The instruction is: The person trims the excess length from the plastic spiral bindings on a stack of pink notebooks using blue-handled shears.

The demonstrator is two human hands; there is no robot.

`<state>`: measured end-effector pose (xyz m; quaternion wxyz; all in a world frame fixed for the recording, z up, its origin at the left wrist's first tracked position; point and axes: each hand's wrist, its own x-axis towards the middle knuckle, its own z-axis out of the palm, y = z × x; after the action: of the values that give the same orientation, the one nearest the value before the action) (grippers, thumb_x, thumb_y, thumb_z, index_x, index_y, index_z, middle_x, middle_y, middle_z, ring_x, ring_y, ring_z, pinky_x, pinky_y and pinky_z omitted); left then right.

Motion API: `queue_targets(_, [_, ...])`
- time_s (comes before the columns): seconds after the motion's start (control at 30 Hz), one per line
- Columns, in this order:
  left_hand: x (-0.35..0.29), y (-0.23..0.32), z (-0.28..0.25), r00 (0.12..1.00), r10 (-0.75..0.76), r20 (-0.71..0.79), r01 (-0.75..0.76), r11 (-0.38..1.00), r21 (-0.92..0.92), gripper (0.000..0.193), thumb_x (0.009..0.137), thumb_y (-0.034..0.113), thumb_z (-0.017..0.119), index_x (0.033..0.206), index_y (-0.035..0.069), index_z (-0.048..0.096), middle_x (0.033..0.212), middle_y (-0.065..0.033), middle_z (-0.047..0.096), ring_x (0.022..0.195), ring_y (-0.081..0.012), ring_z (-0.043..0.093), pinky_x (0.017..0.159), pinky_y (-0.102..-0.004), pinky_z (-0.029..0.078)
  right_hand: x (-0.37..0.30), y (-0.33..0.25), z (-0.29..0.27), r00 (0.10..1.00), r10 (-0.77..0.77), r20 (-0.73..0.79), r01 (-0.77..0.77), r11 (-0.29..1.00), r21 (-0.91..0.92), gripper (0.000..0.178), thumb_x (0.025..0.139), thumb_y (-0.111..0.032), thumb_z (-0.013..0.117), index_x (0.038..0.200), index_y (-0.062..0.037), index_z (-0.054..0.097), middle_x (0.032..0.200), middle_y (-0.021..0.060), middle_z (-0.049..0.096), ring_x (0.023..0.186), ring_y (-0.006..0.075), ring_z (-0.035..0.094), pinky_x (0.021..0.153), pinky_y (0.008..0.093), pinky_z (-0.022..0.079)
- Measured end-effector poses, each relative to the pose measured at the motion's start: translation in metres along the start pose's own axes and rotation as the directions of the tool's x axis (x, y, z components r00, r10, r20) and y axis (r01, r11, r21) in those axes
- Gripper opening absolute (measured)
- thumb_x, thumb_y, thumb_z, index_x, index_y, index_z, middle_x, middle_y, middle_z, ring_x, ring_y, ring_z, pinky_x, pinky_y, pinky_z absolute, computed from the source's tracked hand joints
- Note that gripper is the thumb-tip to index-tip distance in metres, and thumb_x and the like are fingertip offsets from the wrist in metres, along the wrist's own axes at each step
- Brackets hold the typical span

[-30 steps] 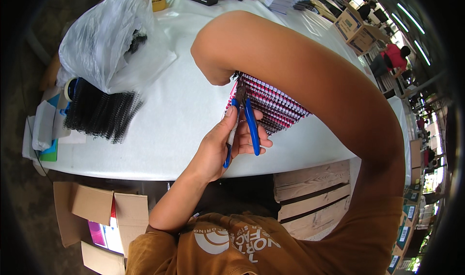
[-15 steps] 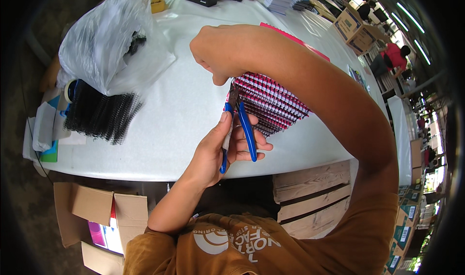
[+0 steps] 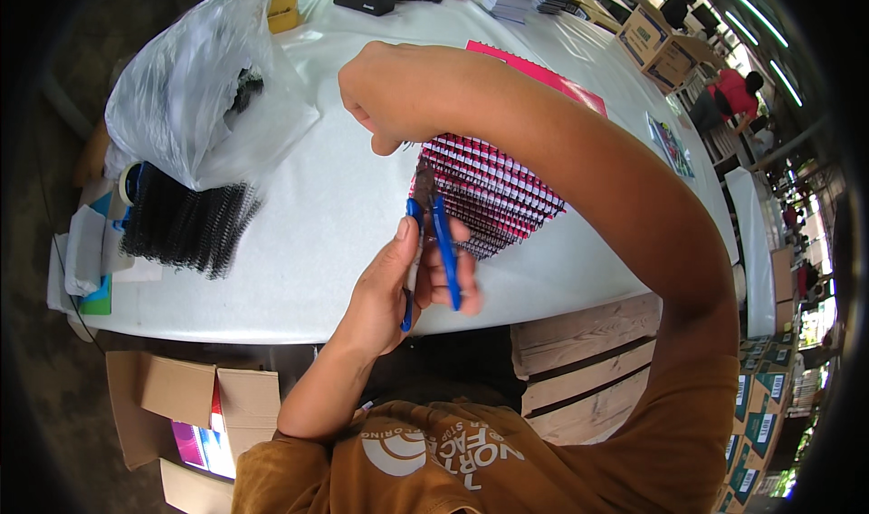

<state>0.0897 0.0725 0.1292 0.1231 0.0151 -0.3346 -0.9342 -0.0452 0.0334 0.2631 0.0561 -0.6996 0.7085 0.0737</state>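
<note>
Pliers (image 3: 444,247) held beside a stack of coil-bound notebooks (image 3: 493,184).
Coils are judged to be already threaded along the stack's visible rows; whether any wire ends remain to be trimmed is not shown, and the loose black coils (image 3: 186,224) left of the stack appear unused. On the tabletop (image 3: 299,279), the stack is partly covered by the right arm (image 3: 561,125); dark loops are ranked along its magenta and white edges. By the left hand (image 3: 385,283), the blue-handled pliers are gripped, handles spread, at the stack's left side. The right hand (image 3: 385,93) is curled beyond the stack's upper-left corner; whether anything is pinched in its grip cannot be told.
</note>
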Motion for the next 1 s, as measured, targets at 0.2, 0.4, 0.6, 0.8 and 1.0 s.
queue_targets(0.2, [0.008,0.001,0.003,0.999,-0.02,-0.026,0.022,0.996,0.092,0.063,0.094,0.055,0.022,0.123,0.003,0.041,0.103,-0.0199,0.058,0.105,-0.037,0.057,0.088,-0.0444,0.047,-0.002,-0.001,-0.002,1.0,0.015,-0.002,-0.015,0.999,0.032,0.014,0.062,-0.005,0.071,0.073,-0.0007,0.063,0.068,0.0123,0.064,0.064,0.0248,0.063,0.053,0.0362,0.048])
queue_targets(0.4, [0.007,0.004,0.005,0.999,-0.006,-0.031,0.009,0.996,0.09,0.062,0.094,0.055,0.022,0.122,0.004,0.043,0.104,-0.0177,0.058,0.103,-0.0341,0.058,0.087,-0.0431,0.047,-0.003,-0.001,0.0,1.0,0.011,-0.027,-0.009,0.998,0.067,0.014,0.062,-0.006,0.07,0.072,-0.0006,0.062,0.066,0.0124,0.063,0.064,0.0244,0.063,0.053,0.0361,0.048])
queue_targets(0.6, [0.008,0.01,0.004,1.0,-0.003,-0.03,0.005,0.998,0.064,0.06,0.095,0.053,0.021,0.121,0.005,0.044,0.1,-0.016,0.058,0.098,-0.0304,0.06,0.083,-0.0405,0.048,-0.003,0.0,0.001,1.0,0.002,-0.029,0.0,0.998,0.065,0.014,0.061,-0.006,0.071,0.071,-0.0008,0.063,0.066,0.0122,0.063,0.064,0.0247,0.063,0.053,0.0366,0.048])
queue_targets(0.8, [0.005,0.012,0.003,0.999,0.028,-0.037,-0.028,0.999,-0.023,0.054,0.096,0.05,0.022,0.11,0.005,0.047,0.069,-0.0078,0.047,0.051,-0.0186,0.047,0.049,-0.0329,0.045,-0.005,-0.002,0.0,0.999,-0.018,-0.043,0.022,0.996,0.087,0.014,0.062,-0.007,0.071,0.072,-0.0004,0.063,0.065,0.0128,0.063,0.061,0.0246,0.062,0.052,0.0373,0.048])
queue_targets(1.0, [0.003,0.009,0.029,0.98,0.011,-0.2,0.0,0.999,0.051,0.054,0.096,0.051,0.02,0.109,0.005,0.046,0.078,-0.01,0.053,0.067,-0.0223,0.055,0.061,-0.0339,0.048,-0.001,0.003,0.005,0.995,0.031,-0.091,-0.02,0.992,0.126,0.014,0.065,-0.008,0.071,0.073,0.0002,0.063,0.064,0.0137,0.062,0.061,0.0243,0.062,0.052,0.0375,0.047])
